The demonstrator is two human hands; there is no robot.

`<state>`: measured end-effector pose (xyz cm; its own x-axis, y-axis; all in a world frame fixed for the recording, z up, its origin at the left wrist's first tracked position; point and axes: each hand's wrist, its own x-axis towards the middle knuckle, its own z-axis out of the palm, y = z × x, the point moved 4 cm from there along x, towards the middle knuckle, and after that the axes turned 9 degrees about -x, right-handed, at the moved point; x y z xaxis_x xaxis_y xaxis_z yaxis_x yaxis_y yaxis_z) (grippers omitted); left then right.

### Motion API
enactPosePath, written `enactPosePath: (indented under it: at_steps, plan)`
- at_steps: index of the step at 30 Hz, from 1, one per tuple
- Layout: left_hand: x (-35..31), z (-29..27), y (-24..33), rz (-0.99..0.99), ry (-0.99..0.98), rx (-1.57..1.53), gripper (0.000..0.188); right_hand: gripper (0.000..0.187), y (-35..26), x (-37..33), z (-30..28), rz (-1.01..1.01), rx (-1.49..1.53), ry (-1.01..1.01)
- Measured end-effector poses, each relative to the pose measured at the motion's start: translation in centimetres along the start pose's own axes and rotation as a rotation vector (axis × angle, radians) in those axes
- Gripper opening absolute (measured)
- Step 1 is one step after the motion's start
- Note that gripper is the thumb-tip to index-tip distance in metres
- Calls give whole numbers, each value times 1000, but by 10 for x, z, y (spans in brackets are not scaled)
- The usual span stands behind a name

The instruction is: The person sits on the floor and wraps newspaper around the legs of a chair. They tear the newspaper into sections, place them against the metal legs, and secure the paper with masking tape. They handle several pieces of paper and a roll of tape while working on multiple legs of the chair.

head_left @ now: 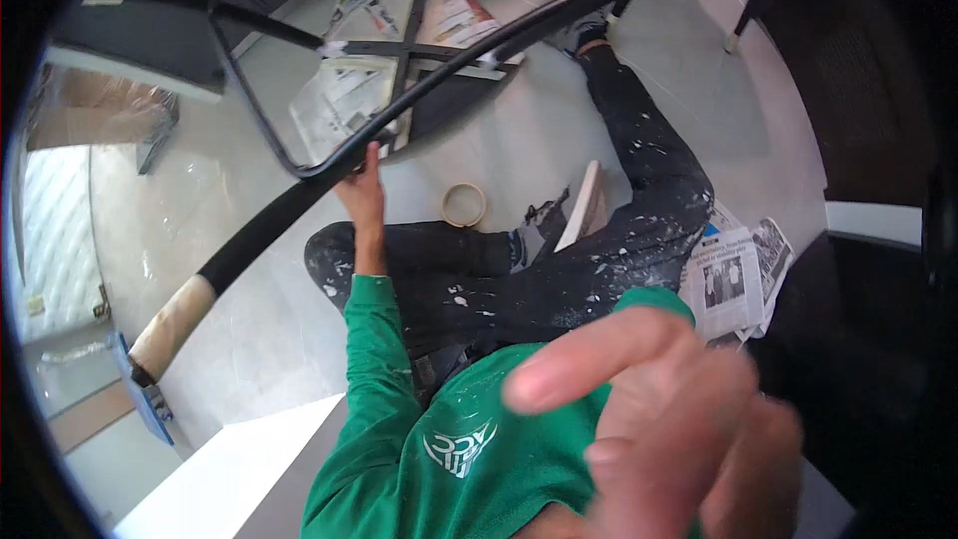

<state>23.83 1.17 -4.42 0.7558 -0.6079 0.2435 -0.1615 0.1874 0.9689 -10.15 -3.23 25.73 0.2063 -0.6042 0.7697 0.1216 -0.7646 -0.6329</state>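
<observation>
A black metal stool frame (pixel 406 90) lies tipped over in front of me. Its long leg (pixel 264 235) runs diagonally across the view and has a cream, tape-like covering at its end. My left hand (pixel 364 192) is closed around this leg beside the curved footrest ring, the thumb showing and the other fingers partly hidden. Pieces of newspaper (pixel 344 105) cover parts of the round surface under the frame's crossbars. Close to the camera and blurred, my right hand (pixel 669 409) is raised with its index finger stretched out and the others bent; nothing shows in it.
A roll of tan masking tape (pixel 464 205) lies on the floor by my leg. Folded newspapers (pixel 733 279) lie to my right. Another black leg frame (pixel 748 5) stands at the far right. Plastic-wrapped material (pixel 100 105) is at the left. My paint-spattered trousers (pixel 639 250) stretch ahead.
</observation>
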Motion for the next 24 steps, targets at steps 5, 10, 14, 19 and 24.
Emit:
enactPosePath:
  at_steps: [5, 10, 14, 19, 24]
  plan:
    - [41, -82, -36, 116, -57, 203, 29, 36, 37, -23, -61, 133, -357, 56]
    - [23, -135, -65, -410, -177, 196, 63, 47, 104, -172, -203, 706, -868, 281]
    - [10, -142, -63, -384, -307, 303, 55, 59, 89, -357, -345, 1001, -1396, 758]
    - [13, -128, -45, -330, -298, 399, 52, 80, 67, -521, -433, 1474, -1295, 1237]
    - [-9, -103, -78, -371, -373, 320, 48, 77, 49, -603, -485, 1516, -1484, 1159]
